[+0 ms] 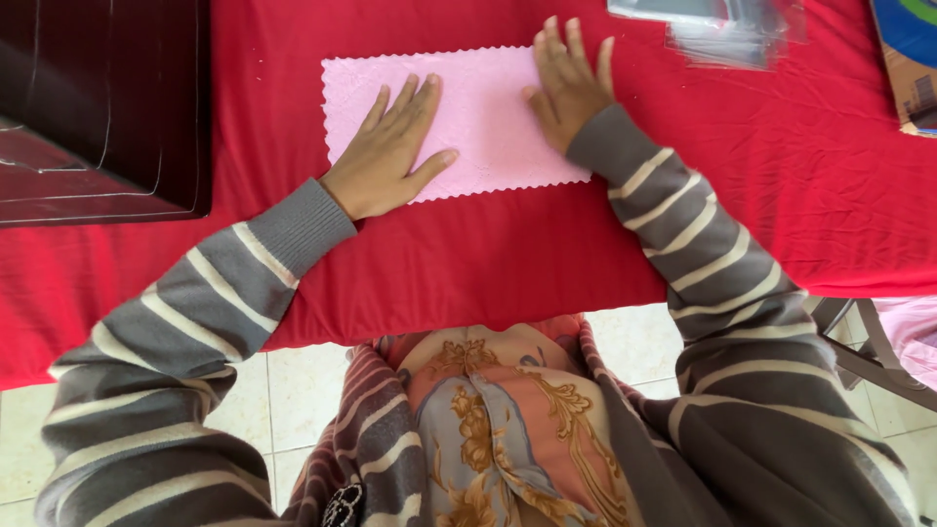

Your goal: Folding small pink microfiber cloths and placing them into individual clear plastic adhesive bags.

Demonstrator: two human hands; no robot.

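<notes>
So both sets of fingers are spread flat, gripping nothing: left hand (390,148) and right hand (568,86) press palms-down on the pink cloth (483,122), seemingly to keep it smooth on the red tablecloth (761,176). Past the right fingertips sit clear plastic sleeves (727,34); well left of the left fingers, a dark box (102,98).

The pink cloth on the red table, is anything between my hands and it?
Nothing visible is. Both hands lie flat on the pink cloth: the left hand on its left part, the right hand at its right end. The clear plastic bags and the dark box lie off to the sides, apart from the cloth.
</notes>
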